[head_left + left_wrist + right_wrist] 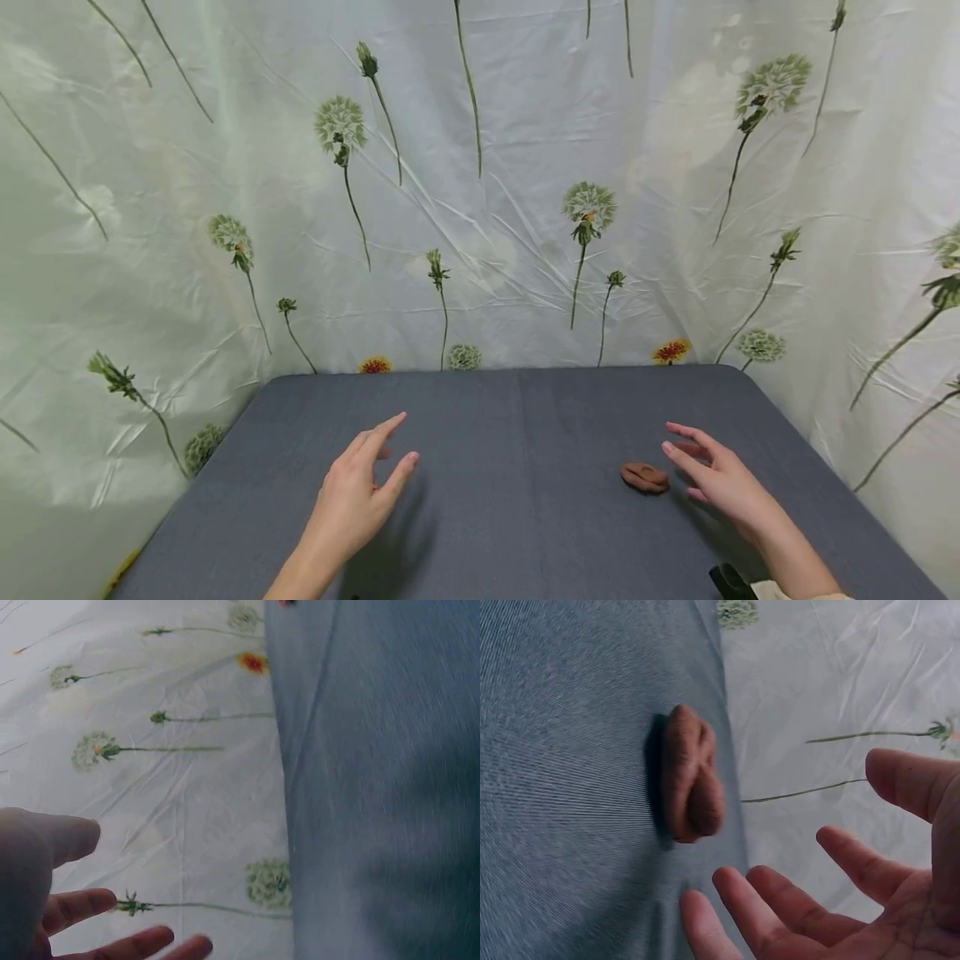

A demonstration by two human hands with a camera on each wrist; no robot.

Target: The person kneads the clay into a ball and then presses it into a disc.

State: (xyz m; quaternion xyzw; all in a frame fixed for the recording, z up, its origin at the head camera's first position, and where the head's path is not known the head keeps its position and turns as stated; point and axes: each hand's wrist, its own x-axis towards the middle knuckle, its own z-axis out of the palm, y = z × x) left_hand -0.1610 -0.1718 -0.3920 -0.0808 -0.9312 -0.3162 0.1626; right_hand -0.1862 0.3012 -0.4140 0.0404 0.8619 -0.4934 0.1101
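A brown, folded lump (644, 477), smooth like modelling clay, lies on the dark grey cloth to the right of the middle. In the right wrist view the lump (688, 776) shows rounded rolls with a crease between them. Just to its right is my right hand (716, 479), its fingers spread and apart from the lump, with nothing in the grasp. On the left side my left hand (356, 492) hovers above the cloth, thumb and fingers apart, holding nothing. Its fingers (127, 945) appear at the lower left of the left wrist view.
The table (480, 517) is covered in dark grey cloth with a crease running front to back. Behind it and at both sides hangs a pale curtain (510, 250) printed with dandelions. A black band (731, 581) is at my right wrist, beside a light sleeve.
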